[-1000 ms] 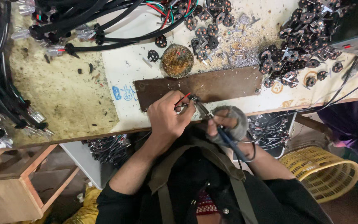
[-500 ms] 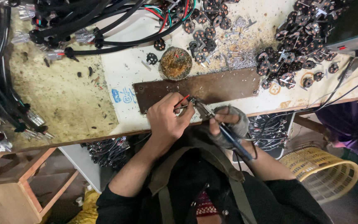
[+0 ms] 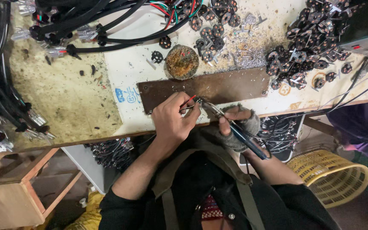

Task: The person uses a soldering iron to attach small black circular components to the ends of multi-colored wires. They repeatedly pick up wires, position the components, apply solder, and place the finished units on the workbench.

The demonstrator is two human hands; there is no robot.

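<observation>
My left hand [image 3: 172, 120] pinches a thin red wire [image 3: 189, 100] and a small metal part at the near edge of a brown metal plate [image 3: 231, 86] on the workbench. My right hand [image 3: 238, 127], in a grey fingerless glove, grips a blue-handled soldering iron [image 3: 235, 130] like a pen. Its tip [image 3: 200, 101] meets the wire end held by my left fingers. Both hands rest close together at the bench's front edge.
A round tin of brownish flux [image 3: 182, 61] sits behind the plate. Piles of small black round connector parts [image 3: 307, 40] lie at the back right, black cables [image 3: 64, 25] at the back left. A yellow plastic basket [image 3: 329, 174] stands on the floor to the right.
Both hands have stayed at the same spot on the plate's near edge; the iron tip has stayed against the wire. Only slight shifts of the view.
</observation>
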